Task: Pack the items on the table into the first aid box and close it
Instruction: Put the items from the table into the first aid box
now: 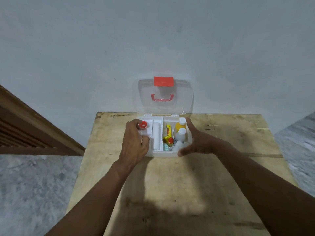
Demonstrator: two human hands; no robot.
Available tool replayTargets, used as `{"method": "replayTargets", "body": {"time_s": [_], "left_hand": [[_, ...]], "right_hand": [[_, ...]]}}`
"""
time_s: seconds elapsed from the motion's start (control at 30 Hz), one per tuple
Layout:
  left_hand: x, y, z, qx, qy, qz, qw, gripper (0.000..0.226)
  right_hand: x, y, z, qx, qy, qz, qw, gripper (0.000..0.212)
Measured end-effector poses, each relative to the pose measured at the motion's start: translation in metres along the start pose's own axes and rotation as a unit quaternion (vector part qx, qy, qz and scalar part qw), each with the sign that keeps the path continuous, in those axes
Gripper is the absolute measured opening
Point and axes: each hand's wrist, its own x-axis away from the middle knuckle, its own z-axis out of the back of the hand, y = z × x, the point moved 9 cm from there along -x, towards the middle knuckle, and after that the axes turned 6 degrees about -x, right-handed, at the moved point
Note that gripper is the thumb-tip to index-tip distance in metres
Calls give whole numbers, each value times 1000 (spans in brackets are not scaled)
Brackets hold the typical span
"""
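Note:
The white first aid box (pixel 157 153) stands at the table's far edge. Its clear lid (pixel 184 99), with a red latch and handle, is upright against the wall. My left hand (pixel 134 145) curls around a small white bottle with a red cap (pixel 142 125) over the left compartment of the inner tray (pixel 156 132). My right hand (pixel 196 142) spans the box's right end, thumb at the front corner and fingers along the right wall. In the right section lie a yellow bottle (pixel 178 126), a white bottle (pixel 180 136), a yellow packet (pixel 168 131) and a small red-capped vial (pixel 170 141).
The wooden table (pixel 170 184) runs toward me, and my shadow falls on its near part. A pale wall rises right behind the box. A brown wooden louvred frame (pixel 25 130) stands at the left, over grey stone floor (pixel 34 184).

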Motion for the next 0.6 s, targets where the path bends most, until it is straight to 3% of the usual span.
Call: {"method": "replayTargets", "body": {"time_s": [0.17, 0.27, 0.33, 0.6], "left_hand": [[0, -11, -3, -2, -19, -11, 1000, 39], [7, -12, -5, 36, -55, -1, 998, 63], [11, -17, -1, 29, -31, 4, 999, 75], [9, -38, -9, 31, -69, 77, 994, 89]], "right_hand": [[1, -5, 0, -6, -5, 8, 1000, 136], [1, -5, 1, -6, -1, 11, 1000, 137], [2, -7, -1, -6, -5, 18, 1000, 135], [2, -6, -1, -9, -6, 13, 1000, 135]]}}
